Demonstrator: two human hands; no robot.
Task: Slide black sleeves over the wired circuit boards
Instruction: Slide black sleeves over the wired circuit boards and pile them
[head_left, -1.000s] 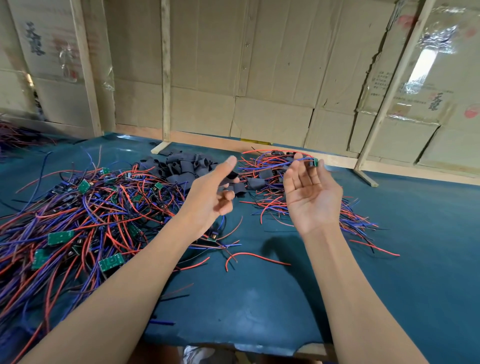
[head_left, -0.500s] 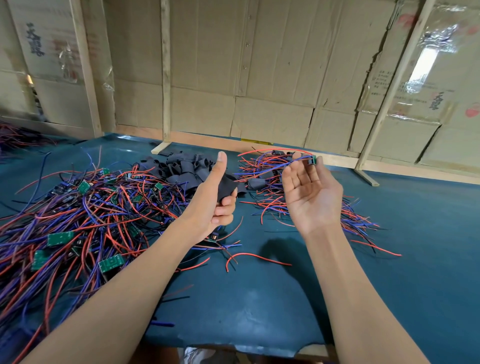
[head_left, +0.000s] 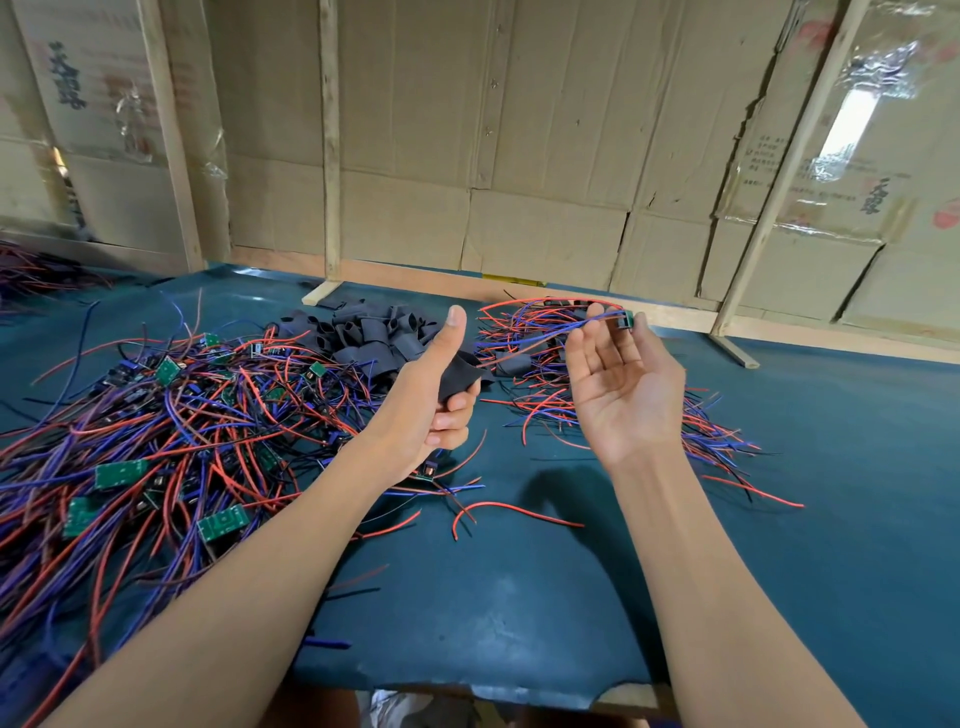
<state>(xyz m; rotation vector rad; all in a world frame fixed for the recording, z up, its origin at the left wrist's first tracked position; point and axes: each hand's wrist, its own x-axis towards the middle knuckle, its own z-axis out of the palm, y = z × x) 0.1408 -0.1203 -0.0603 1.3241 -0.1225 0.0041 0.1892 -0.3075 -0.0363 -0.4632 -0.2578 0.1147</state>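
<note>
Sleeve (head_left: 457, 376), black and soft, is gripped in the curled fingers of the left hand (head_left: 434, 405) with the thumb raised, while the right hand (head_left: 621, 384) pinches a small green circuit board (head_left: 626, 319) at its fingertips, wires trailing left toward the sleeve but not yet inside it. Beyond the hands, a heap of loose sleeves (head_left: 363, 332) lies near the table's (head_left: 519, 597) far edge. Judging by the large tangle of bare boards (head_left: 156, 415) along the left edge and a smaller bundle (head_left: 550, 395) behind the right hand, most work remains.
</note>
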